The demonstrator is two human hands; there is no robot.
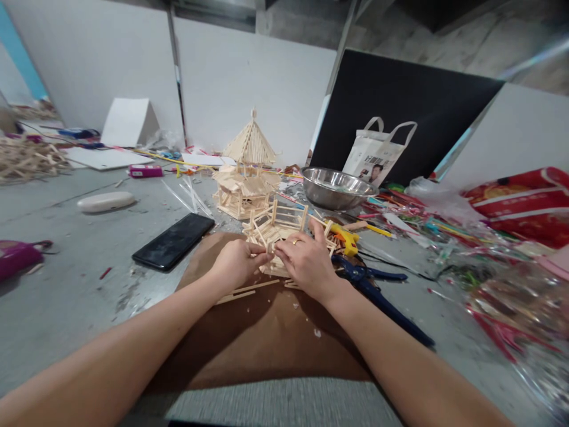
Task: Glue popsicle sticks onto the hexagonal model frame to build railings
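Stick frame (276, 230), one, on one brown sheet (267, 347). Left hand (237, 263) and right hand (310, 262) close together, both pinching its near side. I see one stick tower (247, 187) behind, one black phone (174, 242).

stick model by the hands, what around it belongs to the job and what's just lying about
Likely in the job:
- railed wooden-stick model
- loose sticks
- brown sheet
- yellow glue gun
- blue cutters

Apparently just lying about:
- black smartphone
- white oval case
- white tote bag
- steel bowl
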